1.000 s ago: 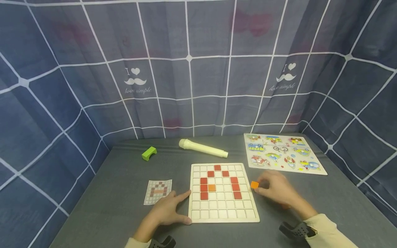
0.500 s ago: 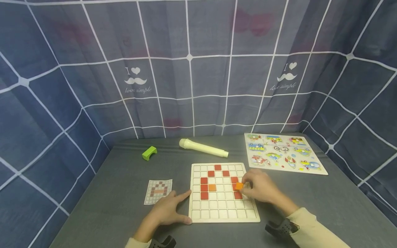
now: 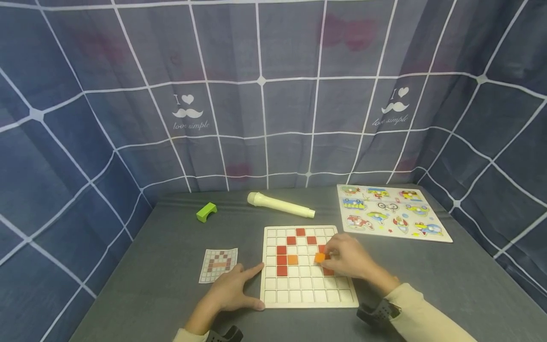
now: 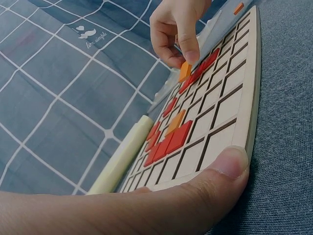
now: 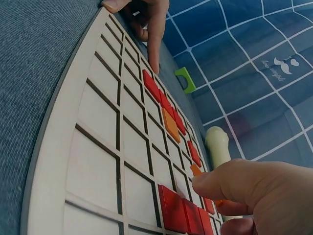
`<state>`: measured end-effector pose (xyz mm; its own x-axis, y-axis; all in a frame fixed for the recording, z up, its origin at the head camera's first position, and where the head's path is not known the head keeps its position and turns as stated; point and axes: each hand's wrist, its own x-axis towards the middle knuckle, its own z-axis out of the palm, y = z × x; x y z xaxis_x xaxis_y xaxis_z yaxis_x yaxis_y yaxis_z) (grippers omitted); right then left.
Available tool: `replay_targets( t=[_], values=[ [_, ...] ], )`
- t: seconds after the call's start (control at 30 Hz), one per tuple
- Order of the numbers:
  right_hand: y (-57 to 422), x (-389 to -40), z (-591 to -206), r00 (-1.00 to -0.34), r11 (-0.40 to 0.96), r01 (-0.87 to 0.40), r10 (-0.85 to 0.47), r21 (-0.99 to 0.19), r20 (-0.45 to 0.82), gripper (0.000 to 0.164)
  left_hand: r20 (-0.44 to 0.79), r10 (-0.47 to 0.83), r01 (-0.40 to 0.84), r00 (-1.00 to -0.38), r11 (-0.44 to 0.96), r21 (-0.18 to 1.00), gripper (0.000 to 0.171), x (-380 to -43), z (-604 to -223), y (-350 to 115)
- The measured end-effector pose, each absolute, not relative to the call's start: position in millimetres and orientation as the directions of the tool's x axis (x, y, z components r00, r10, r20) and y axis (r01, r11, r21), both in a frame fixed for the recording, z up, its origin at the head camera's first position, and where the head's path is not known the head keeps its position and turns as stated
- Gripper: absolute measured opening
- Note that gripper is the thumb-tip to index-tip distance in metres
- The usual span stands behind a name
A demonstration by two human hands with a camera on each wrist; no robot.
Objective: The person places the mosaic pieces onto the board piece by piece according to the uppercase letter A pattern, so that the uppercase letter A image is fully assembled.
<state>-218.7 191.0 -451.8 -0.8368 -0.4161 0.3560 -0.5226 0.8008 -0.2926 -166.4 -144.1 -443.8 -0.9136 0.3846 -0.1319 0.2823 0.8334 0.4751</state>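
Observation:
In the head view a pale wooden grid board (image 3: 307, 297) lies on the table with several red square tiles (image 3: 281, 260) set in its cells. One orange square tile (image 3: 292, 260) sits beside the left red column. Thumb and fingertips of my right hand (image 3: 350, 259) pinch another orange tile (image 3: 319, 258) over the board, just left of the right red column, as the left wrist view also shows of this pinched tile (image 4: 185, 72). My left hand (image 3: 232, 289) has thumb and forefinger spread, their tips against the board's left edge.
A small printed pattern card (image 3: 218, 265) lies left of the board. Behind are a green arch block (image 3: 207, 212) and a cream toy microphone (image 3: 280, 204). A vehicle picture puzzle (image 3: 393, 211) lies back right. The left wrist view shows another orange piece (image 4: 238, 8) beyond the board.
My right hand has carried the orange tile leftward from beside the board's right edge to over its cells, past the right red column. The left hand keeps its place.

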Motion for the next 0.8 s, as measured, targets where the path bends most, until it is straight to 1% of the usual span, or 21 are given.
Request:
replay_targets(
  t=[0.2,0.3,0.5,0.8],
  values=[
    [186,-223,-453,-0.781,0.753,-0.6,-0.479,-0.27,0.4,0.018,-0.136,0.378,0.276,-0.916,0.838,0.471,0.097,-167,-443,-145],
    [182,-225,-454,-0.772,0.738,-0.616,-0.496,-0.275,0.397,0.016,-0.131,0.383,0.283,-0.914,0.836,0.471,0.097,-167,-444,-145],
    [174,-224,-455,-0.791,0.733,-0.603,-0.498,-0.313,0.357,0.015,-0.121,0.391,0.293,-0.913,0.831,0.473,0.097,-166,-445,-145],
    [165,-224,-457,-0.825,0.758,-0.56,-0.471,-0.335,0.313,0.016,-0.13,0.385,0.286,-0.914,0.836,0.469,0.097,-166,-445,-144]
  ],
)
